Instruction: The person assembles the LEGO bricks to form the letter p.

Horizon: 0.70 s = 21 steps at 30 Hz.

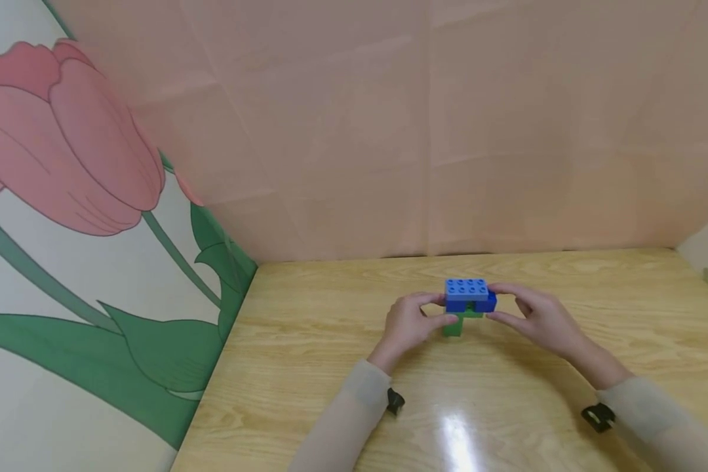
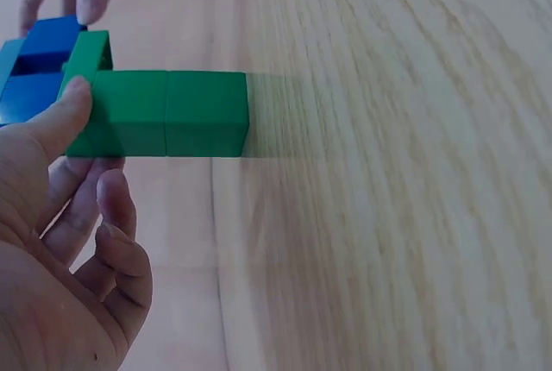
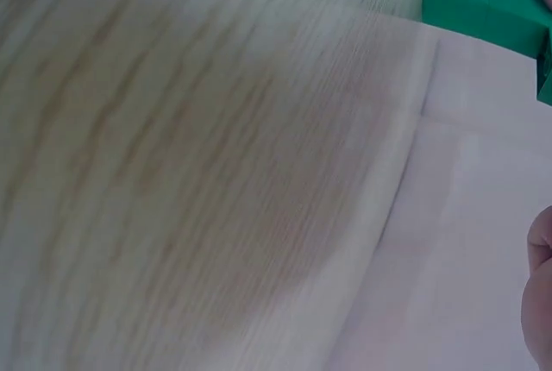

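Note:
A small structure of toy building bricks stands upright on the wooden table. Its leg is a column of green bricks [image 2: 168, 114], with a flat green piece across the top. Dark blue bricks [image 1: 485, 305] sit on that piece, and a lighter blue studded brick [image 1: 466, 289] tops them. My left hand [image 1: 410, 324] grips the left side, its thumb on the green part just below the blue. From the right, my right hand [image 1: 545, 319] pinches the end of a dark blue brick between thumb and forefinger. In the right wrist view, the green column [image 3: 483, 10] shows only partly.
The wooden table [image 1: 307, 367] reaches back to a pinkish cloth [image 1: 354, 144] hanging behind it. A wall panel with a painted tulip [image 1: 65, 137] borders the left side. Small black devices [image 1: 598, 417] sit at both wrists.

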Each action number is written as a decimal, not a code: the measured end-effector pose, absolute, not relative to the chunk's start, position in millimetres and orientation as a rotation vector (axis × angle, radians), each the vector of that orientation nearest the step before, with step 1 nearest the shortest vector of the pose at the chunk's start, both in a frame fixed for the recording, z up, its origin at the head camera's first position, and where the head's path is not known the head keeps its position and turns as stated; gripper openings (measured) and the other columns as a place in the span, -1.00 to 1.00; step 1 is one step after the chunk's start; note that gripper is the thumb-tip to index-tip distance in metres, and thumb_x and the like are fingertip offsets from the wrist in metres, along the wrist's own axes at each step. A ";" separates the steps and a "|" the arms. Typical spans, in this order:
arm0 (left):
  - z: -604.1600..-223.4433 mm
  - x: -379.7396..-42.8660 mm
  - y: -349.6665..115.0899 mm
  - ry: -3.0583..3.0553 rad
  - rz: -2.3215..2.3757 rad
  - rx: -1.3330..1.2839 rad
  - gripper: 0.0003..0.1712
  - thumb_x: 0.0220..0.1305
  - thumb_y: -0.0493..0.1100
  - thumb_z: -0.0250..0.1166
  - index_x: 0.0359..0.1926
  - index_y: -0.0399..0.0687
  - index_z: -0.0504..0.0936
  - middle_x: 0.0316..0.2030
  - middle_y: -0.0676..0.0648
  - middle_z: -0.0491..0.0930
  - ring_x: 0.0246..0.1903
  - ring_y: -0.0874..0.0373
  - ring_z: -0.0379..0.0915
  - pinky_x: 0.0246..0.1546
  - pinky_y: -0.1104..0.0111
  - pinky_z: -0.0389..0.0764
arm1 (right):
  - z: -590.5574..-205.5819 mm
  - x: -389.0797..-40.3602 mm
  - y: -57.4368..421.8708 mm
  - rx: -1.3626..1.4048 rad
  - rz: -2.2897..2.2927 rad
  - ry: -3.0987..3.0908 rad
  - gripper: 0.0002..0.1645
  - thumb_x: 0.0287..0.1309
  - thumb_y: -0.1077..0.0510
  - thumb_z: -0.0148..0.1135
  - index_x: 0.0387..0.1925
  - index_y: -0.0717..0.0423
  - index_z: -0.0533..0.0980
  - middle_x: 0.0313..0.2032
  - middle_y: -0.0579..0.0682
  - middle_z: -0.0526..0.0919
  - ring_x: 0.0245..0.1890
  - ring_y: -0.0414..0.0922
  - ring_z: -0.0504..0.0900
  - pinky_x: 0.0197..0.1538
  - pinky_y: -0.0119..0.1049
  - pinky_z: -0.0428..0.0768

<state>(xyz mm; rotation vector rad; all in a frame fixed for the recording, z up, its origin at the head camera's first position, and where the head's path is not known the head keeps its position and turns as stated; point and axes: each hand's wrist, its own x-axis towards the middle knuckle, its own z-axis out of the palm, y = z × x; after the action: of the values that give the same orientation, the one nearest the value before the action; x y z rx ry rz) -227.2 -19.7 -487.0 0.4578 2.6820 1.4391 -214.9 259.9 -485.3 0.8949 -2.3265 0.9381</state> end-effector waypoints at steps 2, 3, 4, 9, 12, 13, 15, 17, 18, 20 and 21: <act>-486.8 -226.6 -20.4 2.684 1.448 0.476 -0.52 0.16 0.28 0.51 0.08 0.34 0.78 0.00 0.37 0.67 -0.41 0.37 0.56 -0.41 0.42 0.58 | -485.9 -216.1 259.5 0.900 0.945 -2.318 -0.16 -0.24 0.43 0.69 0.20 0.11 0.63 -0.58 -0.33 0.14 -0.60 -0.40 0.11 -0.56 -0.52 0.18; -486.7 -226.2 -20.6 2.684 1.451 0.484 -0.52 0.18 0.29 0.50 0.08 0.33 0.78 -0.01 0.37 0.67 -0.41 0.36 0.56 -0.41 0.42 0.58 | -486.2 -216.5 259.3 0.898 0.953 -2.320 -0.16 -0.24 0.44 0.68 0.20 0.11 0.63 -0.59 -0.32 0.14 -0.61 -0.41 0.10 -0.57 -0.52 0.18; -486.5 -225.5 -20.9 2.679 1.458 0.486 -0.52 0.19 0.29 0.49 0.10 0.33 0.77 -0.02 0.38 0.67 -0.41 0.36 0.56 -0.42 0.41 0.58 | -486.4 -216.8 259.2 0.895 0.969 -2.323 -0.16 -0.23 0.44 0.68 0.21 0.12 0.62 -0.58 -0.32 0.22 -0.62 -0.41 0.10 -0.57 -0.51 0.18; -487.9 -219.6 -22.1 2.678 1.445 0.499 -0.42 0.26 0.33 0.42 0.26 0.37 0.67 -0.04 0.38 0.65 -0.44 0.33 0.52 -0.44 0.40 0.57 | -485.1 -216.1 257.1 0.812 1.082 -2.385 -0.22 -0.09 0.40 0.65 0.23 0.08 0.61 -0.31 -0.14 0.65 -0.69 -0.39 0.14 -0.62 -0.46 0.21; -489.9 -214.3 -23.3 2.720 1.369 0.547 -0.33 0.31 0.32 0.39 0.40 0.43 0.53 -0.02 0.33 0.65 -0.49 0.33 0.49 -0.48 0.41 0.55 | -482.6 -215.0 255.6 0.748 1.158 -2.434 -0.27 0.03 0.35 0.61 0.26 0.04 0.58 -0.12 0.02 0.73 -0.72 -0.36 0.16 -0.65 -0.41 0.24; -490.6 -212.4 -23.8 2.738 1.334 0.569 -0.30 0.32 0.32 0.38 0.44 0.43 0.48 -0.01 0.31 0.65 -0.51 0.34 0.48 -0.49 0.41 0.54 | -482.1 -214.9 255.4 0.728 1.176 -2.455 -0.28 0.07 0.32 0.59 0.28 0.03 0.57 -0.04 0.08 0.73 -0.73 -0.34 0.17 -0.65 -0.40 0.25; -491.6 -209.0 -25.0 2.781 1.254 0.616 -0.24 0.34 0.31 0.36 0.51 0.41 0.39 -0.01 0.28 0.64 -0.55 0.36 0.44 -0.50 0.43 0.50 | -481.1 -214.8 255.5 0.699 1.211 -2.503 -0.31 0.15 0.26 0.56 0.31 0.01 0.54 0.00 0.14 0.72 -0.72 -0.32 0.23 -0.63 -0.37 0.29; -492.0 -205.9 -26.3 2.822 1.182 0.664 -0.19 0.36 0.30 0.35 0.55 0.36 0.32 -0.02 0.26 0.65 -0.57 0.39 0.42 -0.48 0.44 0.46 | -481.0 -215.7 256.3 0.683 1.244 -2.554 -0.33 0.22 0.21 0.52 0.34 0.01 0.51 0.01 0.16 0.72 -0.63 -0.32 0.41 -0.59 -0.36 0.38; -491.8 -204.6 -27.0 2.839 1.146 0.683 -0.17 0.37 0.31 0.34 0.57 0.34 0.30 -0.03 0.26 0.64 -0.59 0.39 0.41 -0.47 0.44 0.45 | -481.3 -216.5 256.8 0.680 1.258 -2.578 -0.34 0.26 0.19 0.49 0.35 0.02 0.50 0.02 0.16 0.72 -0.55 -0.31 0.51 -0.55 -0.35 0.43; -490.6 -202.4 -28.3 2.862 1.088 0.717 -0.14 0.39 0.30 0.32 0.59 0.31 0.25 -0.06 0.26 0.64 -0.58 0.40 0.38 -0.45 0.44 0.42 | -482.6 -218.9 257.7 0.676 1.286 -2.624 -0.36 0.32 0.14 0.45 0.38 0.03 0.47 0.04 0.15 0.71 -0.32 -0.28 0.66 -0.45 -0.33 0.53; -490.0 -201.7 -29.0 2.868 1.070 0.729 -0.14 0.39 0.30 0.32 0.60 0.30 0.24 -0.07 0.26 0.65 -0.58 0.39 0.37 -0.44 0.44 0.41 | -483.4 -220.0 257.9 0.677 1.304 -2.641 -0.36 0.34 0.13 0.43 0.39 0.04 0.46 0.05 0.15 0.71 -0.21 -0.26 0.68 -0.42 -0.33 0.56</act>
<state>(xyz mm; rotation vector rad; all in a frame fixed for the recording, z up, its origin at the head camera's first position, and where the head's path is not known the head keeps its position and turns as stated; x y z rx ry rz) -201.7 -29.0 -490.0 0.7293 2.8680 1.0696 -220.0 257.9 -483.4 0.6767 -2.6412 1.3043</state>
